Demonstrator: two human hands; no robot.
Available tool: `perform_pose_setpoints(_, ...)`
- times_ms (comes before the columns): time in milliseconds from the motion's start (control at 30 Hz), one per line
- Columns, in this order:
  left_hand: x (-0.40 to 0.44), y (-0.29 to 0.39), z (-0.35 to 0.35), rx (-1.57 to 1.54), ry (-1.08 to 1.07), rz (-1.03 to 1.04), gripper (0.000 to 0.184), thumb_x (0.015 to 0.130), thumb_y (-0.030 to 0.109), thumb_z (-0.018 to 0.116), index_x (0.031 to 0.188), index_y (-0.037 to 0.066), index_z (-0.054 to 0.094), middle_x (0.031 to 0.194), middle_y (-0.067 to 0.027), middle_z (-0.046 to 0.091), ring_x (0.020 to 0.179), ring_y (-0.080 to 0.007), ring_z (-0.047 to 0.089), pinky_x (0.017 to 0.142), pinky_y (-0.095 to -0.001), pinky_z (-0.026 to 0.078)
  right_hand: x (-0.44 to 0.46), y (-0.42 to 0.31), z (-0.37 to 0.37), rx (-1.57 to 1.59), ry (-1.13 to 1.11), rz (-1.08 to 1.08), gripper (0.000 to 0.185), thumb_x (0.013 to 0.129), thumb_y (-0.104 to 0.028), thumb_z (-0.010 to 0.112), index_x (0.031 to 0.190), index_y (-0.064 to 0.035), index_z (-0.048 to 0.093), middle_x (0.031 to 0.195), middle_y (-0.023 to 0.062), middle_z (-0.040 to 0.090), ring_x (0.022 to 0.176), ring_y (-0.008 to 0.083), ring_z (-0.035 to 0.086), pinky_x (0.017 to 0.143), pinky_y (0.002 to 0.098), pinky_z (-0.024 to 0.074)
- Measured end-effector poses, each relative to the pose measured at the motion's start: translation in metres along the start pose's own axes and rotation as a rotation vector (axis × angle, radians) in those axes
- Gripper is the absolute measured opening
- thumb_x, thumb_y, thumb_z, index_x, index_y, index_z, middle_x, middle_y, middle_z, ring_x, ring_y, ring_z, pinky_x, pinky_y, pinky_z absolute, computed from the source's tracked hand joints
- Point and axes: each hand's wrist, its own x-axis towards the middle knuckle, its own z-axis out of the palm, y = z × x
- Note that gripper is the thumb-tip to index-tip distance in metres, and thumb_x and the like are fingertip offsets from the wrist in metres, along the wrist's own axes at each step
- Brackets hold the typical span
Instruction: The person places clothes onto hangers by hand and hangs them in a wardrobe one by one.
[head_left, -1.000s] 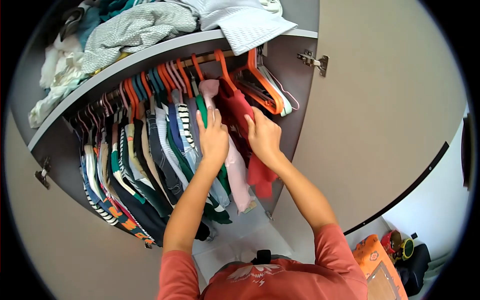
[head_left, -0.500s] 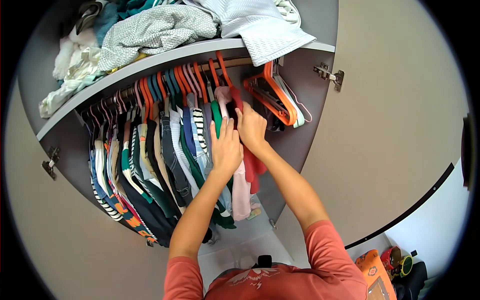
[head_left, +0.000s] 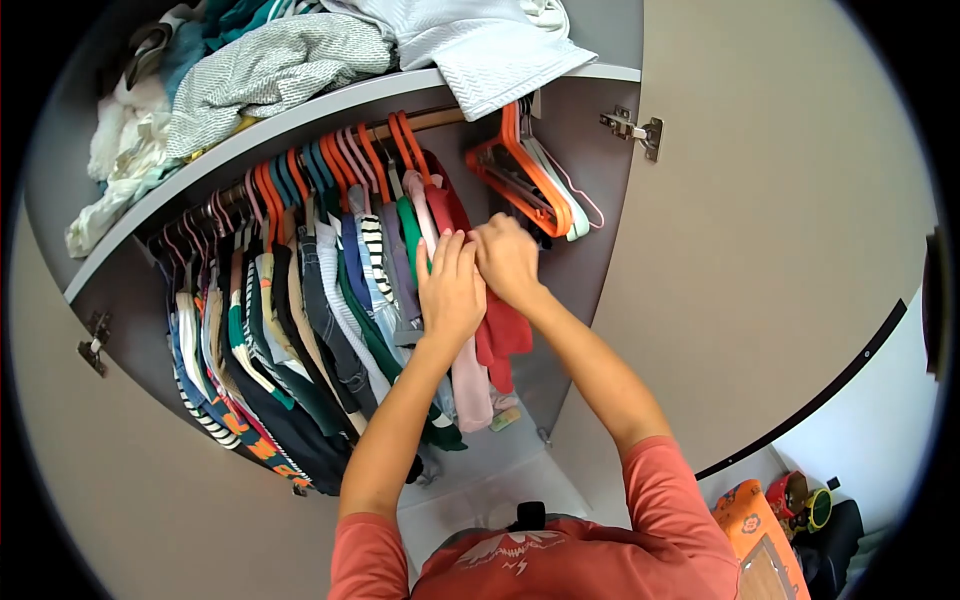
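A red garment hangs on an orange hanger at the right end of the row of clothes. My right hand is closed at its front edge, fingers curled on the cloth; the fingertips are partly hidden. My left hand lies with fingers stretched out against the clothes just left of it. Beneath that hand hangs a pink garment, and a green garment shows beside its fingertips. The two hands nearly touch.
Several spare hangers hang at the rail's right end. Many clothes fill the rail to the left. Folded textiles lie on the shelf above. A door stands open at right.
My right hand has moved lower on the red garment and its fingers have curled in. The two right-hand orange hangers now sit closer together. The view has shifted slightly.
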Motion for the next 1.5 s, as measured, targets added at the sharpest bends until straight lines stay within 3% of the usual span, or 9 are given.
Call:
perform_pose_setpoints(67,0.000,0.006,0.006,0.021,-0.014,0.021,0.039,0.080,0.009,0.060,0.118,-0.001,0.058,0.127,-0.0194,0.057,0.130,-0.0336,0.047,0.114,-0.0552,0.025,0.009,0.017,-0.017,-0.210,0.053,-0.018,0.012,0.074,-0.006,0.065,0.086,-0.0052,0.065,0.093,0.0110,0.060,0.094,0.0312,0.057,0.080,0.0418,0.0459)
perform_pose_setpoints(200,0.005,0.021,0.016,0.004,-0.039,0.039,0.034,0.082,0.008,0.059,0.116,0.001,0.059,0.129,-0.0172,0.057,0.132,-0.0320,0.046,0.116,-0.0554,0.022,0.022,0.056,-0.035,-0.478,0.098,-0.052,0.051,0.067,-0.003,0.071,0.117,-0.0018,0.059,0.120,0.0178,0.054,0.111,0.0324,0.052,0.094,0.0404,0.0398)
perform_pose_setpoints(267,0.008,0.028,0.021,-0.018,-0.041,0.043,0.033,0.082,0.007,0.059,0.114,0.001,0.060,0.128,-0.0170,0.057,0.131,-0.0317,0.046,0.116,-0.0556,0.022,0.024,0.069,-0.038,-0.495,0.075,0.009,0.058,0.065,-0.004,0.074,0.120,-0.0021,0.058,0.126,0.0176,0.053,0.117,0.0323,0.050,0.097,0.0401,0.0388)
perform_pose_setpoints(433,0.010,0.037,0.033,-0.027,-0.041,0.071,0.031,0.081,0.009,0.061,0.112,0.001,0.060,0.126,-0.0168,0.058,0.130,-0.0312,0.047,0.116,-0.0552,0.022,0.024,0.093,-0.029,-0.521,0.091,-0.016,0.039,0.084,-0.008,0.057,0.122,-0.0001,0.058,0.125,0.0185,0.055,0.117,0.0333,0.051,0.101,0.0437,0.0380)
perform_pose_setpoints(833,0.007,0.032,0.032,-0.066,-0.045,0.045,0.028,0.082,0.006,0.060,0.110,0.001,0.060,0.122,-0.0165,0.058,0.128,-0.0319,0.048,0.115,-0.0561,0.024,0.030,0.087,-0.025,-0.519,0.115,-0.020,0.054,0.081,-0.003,0.058,0.134,0.0074,0.049,0.137,0.0236,0.053,0.135,0.0382,0.043,0.117,0.0545,0.0204)
perform_pose_setpoints(1233,-0.008,0.035,0.020,-0.134,-0.016,-0.002,0.028,0.085,0.007,0.056,0.112,0.000,0.060,0.125,-0.0157,0.058,0.129,-0.0317,0.048,0.117,-0.0516,0.022,-0.030,0.038,-0.072,-0.365,0.151,-0.006,0.063,0.072,0.009,0.055,0.135,0.0073,0.048,0.138,0.0218,0.053,0.134,0.0357,0.045,0.116,0.0530,0.0223)
perform_pose_setpoints(1333,-0.015,0.042,0.018,-0.212,0.000,-0.036,0.034,0.086,0.009,0.055,0.119,-0.001,0.057,0.132,-0.0171,0.055,0.132,-0.0338,0.045,0.117,-0.0520,0.021,-0.078,0.018,-0.096,-0.333,0.123,0.031,0.065,0.071,0.009,0.055,0.135,0.0062,0.048,0.134,0.0188,0.057,0.132,0.0323,0.047,0.115,0.0520,0.0232)
perform_pose_setpoints(1500,-0.025,0.060,0.014,-0.349,0.031,-0.108,0.057,0.092,0.016,0.056,0.142,-0.003,0.037,0.150,-0.0228,0.035,0.140,-0.0378,0.034,0.117,-0.0522,0.022,-0.168,-0.021,-0.142,-0.358,-0.001,0.127,0.059,0.076,0.004,0.055,0.135,0.0034,0.050,0.119,0.0140,0.064,0.119,0.0264,0.057,0.112,0.0493,0.0278)
